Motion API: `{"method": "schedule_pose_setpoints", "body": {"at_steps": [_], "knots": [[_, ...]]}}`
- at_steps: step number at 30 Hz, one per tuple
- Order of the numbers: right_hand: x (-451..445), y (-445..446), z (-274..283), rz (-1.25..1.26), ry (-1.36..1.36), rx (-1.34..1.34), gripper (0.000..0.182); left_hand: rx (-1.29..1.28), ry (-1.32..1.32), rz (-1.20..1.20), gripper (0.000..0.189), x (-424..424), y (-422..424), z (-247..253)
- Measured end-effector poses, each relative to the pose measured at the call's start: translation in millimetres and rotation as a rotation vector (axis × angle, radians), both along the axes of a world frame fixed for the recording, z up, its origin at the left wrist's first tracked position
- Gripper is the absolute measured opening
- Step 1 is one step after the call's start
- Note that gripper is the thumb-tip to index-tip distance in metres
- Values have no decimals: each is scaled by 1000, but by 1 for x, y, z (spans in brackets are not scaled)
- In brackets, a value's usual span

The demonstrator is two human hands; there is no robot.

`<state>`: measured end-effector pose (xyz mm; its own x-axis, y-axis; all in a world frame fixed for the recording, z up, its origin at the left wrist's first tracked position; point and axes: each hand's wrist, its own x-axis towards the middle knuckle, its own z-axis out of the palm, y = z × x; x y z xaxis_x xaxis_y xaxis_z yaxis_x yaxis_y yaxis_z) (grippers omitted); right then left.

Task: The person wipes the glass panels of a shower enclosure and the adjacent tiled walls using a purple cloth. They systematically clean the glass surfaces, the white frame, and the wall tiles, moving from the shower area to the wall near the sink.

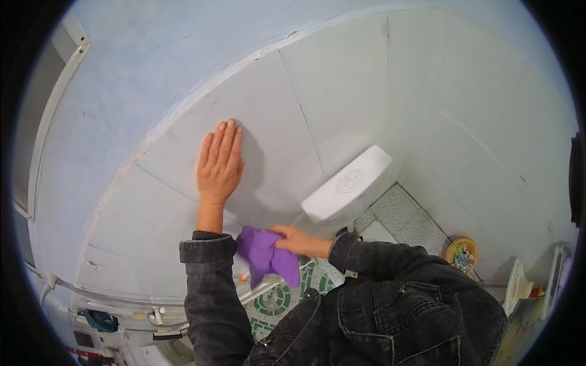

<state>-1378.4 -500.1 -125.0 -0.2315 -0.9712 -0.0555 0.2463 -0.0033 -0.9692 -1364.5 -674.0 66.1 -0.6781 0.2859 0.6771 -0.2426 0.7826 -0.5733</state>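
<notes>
My left hand (220, 164) lies flat against the pale tiled wall (274, 114), palm to the surface, with its fingers nearly together and pointing up. Lower and to its right, my right hand (295, 241) grips a purple cloth (263, 256), which hangs in folds close to the wall. Some of my right fingers are hidden by the cloth. To the right of both hands, a white toilet tank (346, 184) with an embossed emblem on its top stands near the wall.
A yellow bin (462, 251) holding wrappers stands by the right wall. Green patterned floor tiles (274, 299) show below. A window frame (57, 110) is at far left, a pipe (114, 296) runs along the lower left wall, and a shelf (517, 286) juts out at right.
</notes>
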Motion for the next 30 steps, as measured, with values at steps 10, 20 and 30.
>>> {"method": "schedule_pose_setpoints", "body": {"at_steps": [10,20,30], "knots": [[-81,62,43,-239,-215,-112,50,10,16,-19,54,-3,6,2],[-291,150,122,-1055,-21,-507,45,132,103,-158,53,-42,39,-9],[-428,135,183,-1392,1164,-623,60,160,-72,-213,51,-187,124,4]]}}
